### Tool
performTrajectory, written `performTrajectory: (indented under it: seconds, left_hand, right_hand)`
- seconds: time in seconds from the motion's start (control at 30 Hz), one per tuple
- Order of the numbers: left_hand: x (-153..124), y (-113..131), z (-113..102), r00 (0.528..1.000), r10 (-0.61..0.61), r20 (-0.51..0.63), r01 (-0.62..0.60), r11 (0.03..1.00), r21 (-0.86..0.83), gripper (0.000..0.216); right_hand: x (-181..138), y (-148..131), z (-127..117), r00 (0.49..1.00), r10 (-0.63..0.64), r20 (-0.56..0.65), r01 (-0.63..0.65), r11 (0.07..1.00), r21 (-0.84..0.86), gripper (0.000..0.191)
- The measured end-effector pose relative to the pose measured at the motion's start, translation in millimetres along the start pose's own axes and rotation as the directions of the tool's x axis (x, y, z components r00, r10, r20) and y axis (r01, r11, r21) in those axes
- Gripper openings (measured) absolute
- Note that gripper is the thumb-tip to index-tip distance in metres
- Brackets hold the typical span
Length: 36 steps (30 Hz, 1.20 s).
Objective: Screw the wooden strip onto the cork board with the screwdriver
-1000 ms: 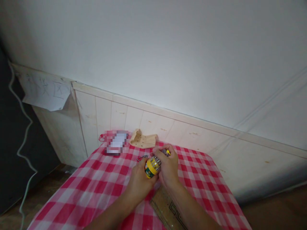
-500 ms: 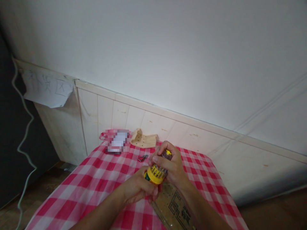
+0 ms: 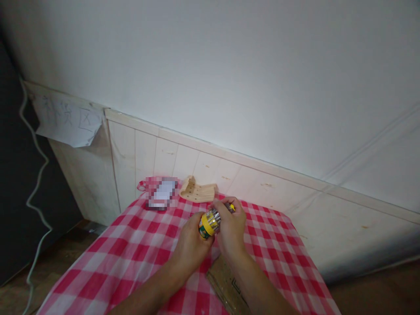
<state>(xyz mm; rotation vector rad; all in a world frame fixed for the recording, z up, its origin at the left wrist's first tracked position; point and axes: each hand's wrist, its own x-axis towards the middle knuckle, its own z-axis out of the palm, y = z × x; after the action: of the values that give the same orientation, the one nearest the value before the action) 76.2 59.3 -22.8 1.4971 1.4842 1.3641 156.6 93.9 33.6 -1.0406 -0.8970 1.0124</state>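
Observation:
Both hands close around a screwdriver bit set, a round case with a green and yellow base and metal bits standing under a clear cover. My left hand wraps the base. My right hand grips the clear upper part, where a yellow tip shows beyond the fingers. The case is tilted, its base toward the lower left. Under my right forearm lies a brown cardboard box with black print, partly hidden.
A red and white checked cloth covers the table. Toward the wall lie a curved wooden piece with holes and a blurred phone-like object. A white cable hangs at the left, beside a paper sign.
My hands have turned the bit set so its green base shows more. My left hand has shifted up around the base. The small metal pieces on the cloth are now mostly hidden.

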Motion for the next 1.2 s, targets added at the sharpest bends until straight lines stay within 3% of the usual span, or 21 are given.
performTrajectory:
  seconds: [0.2,0.33,0.5,0.57,0.63,0.7,0.73,0.8,0.87,0.93,1.0,1.03,1.07,1.13,1.2]
  left_hand:
    - [-2,-12,2,0.993,0.106,-0.054,-0.102,0.991,0.082,0.039]
    - [-2,-5,-1,0.994,0.093,-0.053,-0.088,0.992,0.092,0.042]
    - [4,4,-7,0.984,-0.049,0.174,0.072,0.989,-0.128,0.031]
    - [5,4,-9,0.949,-0.091,0.303,0.191,0.928,-0.319,0.026]
    - [3,5,-9,0.883,-0.089,0.460,0.335,0.806,-0.488,0.021]
    - [-1,5,-10,0.788,-0.047,0.614,0.482,0.668,-0.567,0.018]
    - [-3,6,-10,0.746,-0.022,0.665,0.534,0.617,-0.578,0.018]
    - [-6,8,-11,0.715,0.004,0.699,0.577,0.561,-0.593,0.021]
    - [-4,9,-12,0.777,-0.020,0.629,0.516,0.592,-0.618,0.024]
    - [2,8,-13,0.853,-0.077,0.517,0.418,0.692,-0.588,0.025]
    - [7,5,-13,0.885,-0.111,0.452,0.359,0.781,-0.511,0.028]
    - [9,3,-13,0.886,-0.114,0.449,0.347,0.805,-0.481,0.030]
    - [10,0,-13,0.882,-0.111,0.457,0.343,0.816,-0.465,0.031]
    - [10,-4,-11,0.874,-0.094,0.477,0.338,0.823,-0.457,0.033]
    - [9,-6,-10,0.874,-0.076,0.479,0.322,0.830,-0.455,0.035]
  right_hand:
    - [-3,-4,5,1.000,0.010,-0.013,-0.010,0.999,0.048,0.027]
    - [-4,-7,4,1.000,0.002,-0.030,-0.001,0.999,0.052,0.025]
    - [-6,-3,-5,0.999,-0.022,-0.029,0.023,0.999,0.022,0.023]
    - [-7,-5,-9,0.998,-0.054,0.022,0.054,0.999,-0.002,0.023]
    - [-8,-11,-13,0.985,-0.072,0.155,0.075,0.997,-0.017,0.024]
    - [-5,-21,-17,0.929,-0.046,0.367,0.058,0.998,-0.021,0.026]
    - [-2,-28,-20,0.877,-0.030,0.480,0.053,0.998,-0.034,0.027]
    - [5,-42,-26,0.755,-0.018,0.656,0.122,0.986,-0.113,0.030]
    - [14,-55,-32,0.695,-0.018,0.719,0.325,0.899,-0.292,0.037]
    - [22,-64,-38,0.705,0.036,0.708,0.484,0.704,-0.519,0.032]
    - [27,-70,-43,0.738,0.101,0.668,0.533,0.521,-0.667,0.033]
    - [29,-73,-45,0.732,0.133,0.668,0.540,0.485,-0.688,0.031]
    - [30,-77,-47,0.706,0.159,0.690,0.550,0.490,-0.676,0.026]
    - [32,-84,-52,0.605,0.175,0.777,0.568,0.589,-0.575,0.017]
    - [32,-92,-55,0.520,0.145,0.842,0.550,0.697,-0.460,0.030]
